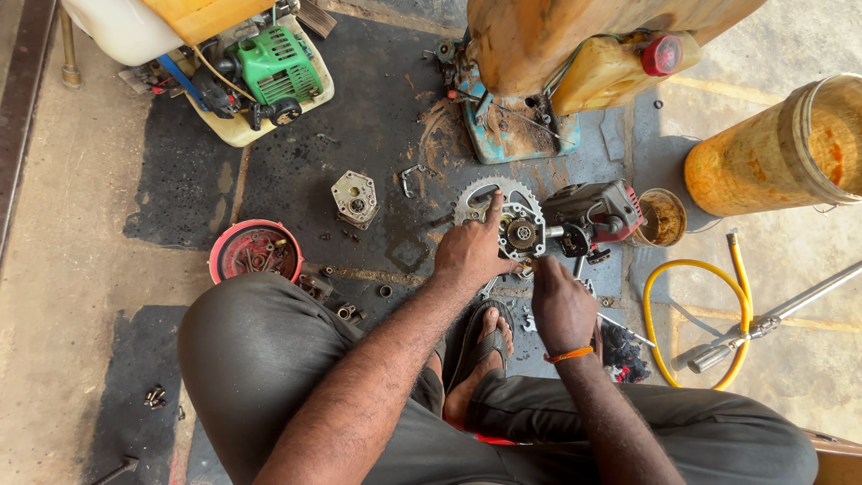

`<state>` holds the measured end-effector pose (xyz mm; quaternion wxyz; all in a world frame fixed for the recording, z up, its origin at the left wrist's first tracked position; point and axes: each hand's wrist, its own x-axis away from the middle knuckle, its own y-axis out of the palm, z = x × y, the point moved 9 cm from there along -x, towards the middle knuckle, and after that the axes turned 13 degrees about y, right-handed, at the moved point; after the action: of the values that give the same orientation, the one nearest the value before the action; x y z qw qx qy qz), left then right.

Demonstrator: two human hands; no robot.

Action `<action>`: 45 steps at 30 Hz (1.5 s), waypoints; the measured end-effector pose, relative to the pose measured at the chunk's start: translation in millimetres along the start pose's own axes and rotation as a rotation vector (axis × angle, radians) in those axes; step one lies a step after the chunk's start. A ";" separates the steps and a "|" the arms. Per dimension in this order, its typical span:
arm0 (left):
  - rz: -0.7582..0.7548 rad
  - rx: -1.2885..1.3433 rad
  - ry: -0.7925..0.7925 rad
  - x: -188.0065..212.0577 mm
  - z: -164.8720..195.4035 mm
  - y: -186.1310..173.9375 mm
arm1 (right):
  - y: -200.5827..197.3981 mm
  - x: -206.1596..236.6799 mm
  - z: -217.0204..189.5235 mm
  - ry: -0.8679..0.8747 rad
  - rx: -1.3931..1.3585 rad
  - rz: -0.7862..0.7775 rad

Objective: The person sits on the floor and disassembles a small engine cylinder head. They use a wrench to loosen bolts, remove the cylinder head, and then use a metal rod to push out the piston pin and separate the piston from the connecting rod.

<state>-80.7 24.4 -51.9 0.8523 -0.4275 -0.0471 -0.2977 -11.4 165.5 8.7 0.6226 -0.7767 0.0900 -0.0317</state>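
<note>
My left hand point(471, 250) rests on a toothed metal gear plate point(481, 199) fixed to a small engine point(593, 216) lying on the dark floor mat; its index finger points up along the plate. The plate's round hub point(523, 232) shows beside that hand. My right hand point(558, 304), with an orange thread on its wrist, is closed just below the hub; what it grips is hidden. My sandalled foot point(483, 346) sits under both hands.
A red round lid point(254, 251) holds small parts at left. A grey metal housing point(355, 198) lies on the mat. A green engine unit point(274, 67), yellow tanks, an orange bucket point(777, 153), a small cup point(663, 217), a yellow hose point(687, 287) and a metal lance point(790, 310) surround the spot.
</note>
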 end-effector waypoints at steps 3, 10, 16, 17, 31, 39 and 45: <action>-0.009 0.001 -0.013 -0.8 -1.3 -0.2 | 5.2 -1.2 5.1 0.044 0.048 -0.023; 0.034 -0.024 0.015 -4.5 -0.8 -5.3 | 5.0 -4.3 -0.4 -0.022 0.098 -0.006; -0.010 0.012 -0.007 -6.4 -4.2 -0.7 | 1.1 -1.8 -10.8 -0.111 0.094 -0.005; -0.008 0.000 -0.008 -6.3 -4.5 -1.0 | 1.7 -3.1 -7.5 -0.069 0.080 -0.027; -0.061 0.007 0.022 -2.9 -0.6 -1.8 | 10.7 -2.5 -6.8 -0.093 0.064 -0.082; -0.084 -0.002 0.022 -4.8 -2.1 2.3 | 9.0 -0.6 -9.1 -0.085 0.065 -0.087; -0.063 0.010 0.013 -6.1 -4.6 2.0 | -2.5 -4.0 -10.0 -0.047 0.061 0.019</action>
<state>-85.4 24.7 -58.2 0.8450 -0.4195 -0.0564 -0.3268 -16.7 157.1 13.6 0.6484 -0.7568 0.0819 -0.0103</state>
